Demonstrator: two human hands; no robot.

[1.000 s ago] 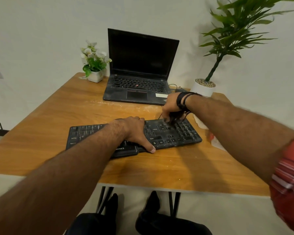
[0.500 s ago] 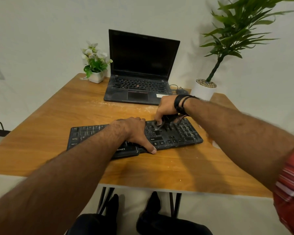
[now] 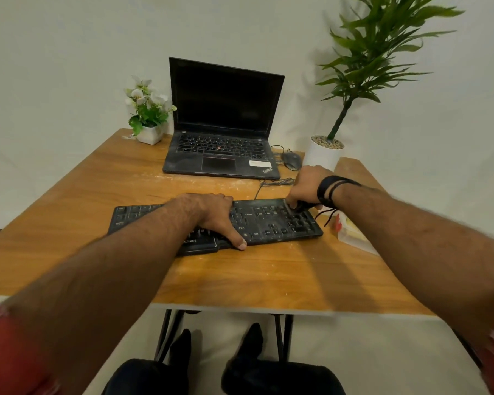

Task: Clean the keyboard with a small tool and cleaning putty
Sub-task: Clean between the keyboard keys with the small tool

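Note:
A dusty black keyboard [image 3: 271, 223] lies across the middle of the wooden table [image 3: 83, 201]. My left hand [image 3: 211, 215] rests flat on its middle keys, thumb stretched to the front edge. My right hand [image 3: 307, 189] grips a small dark brush-like tool [image 3: 294, 207] whose tip touches the keys near the number pad at the keyboard's right end. A clear packet with red and yellow contents [image 3: 351, 230], possibly the putty, lies just right of the keyboard, partly hidden by my right forearm.
An open black laptop [image 3: 223, 138] sits behind the keyboard, with a mouse [image 3: 292, 160] and cable to its right. A small flower pot [image 3: 149, 121] stands at the back left, a tall potted plant [image 3: 325, 152] at the back right. Pale dust streaks the table.
My right hand with the tool swept left over the keys half a second ago, then came back right to the number pad end. My left hand stayed in place.

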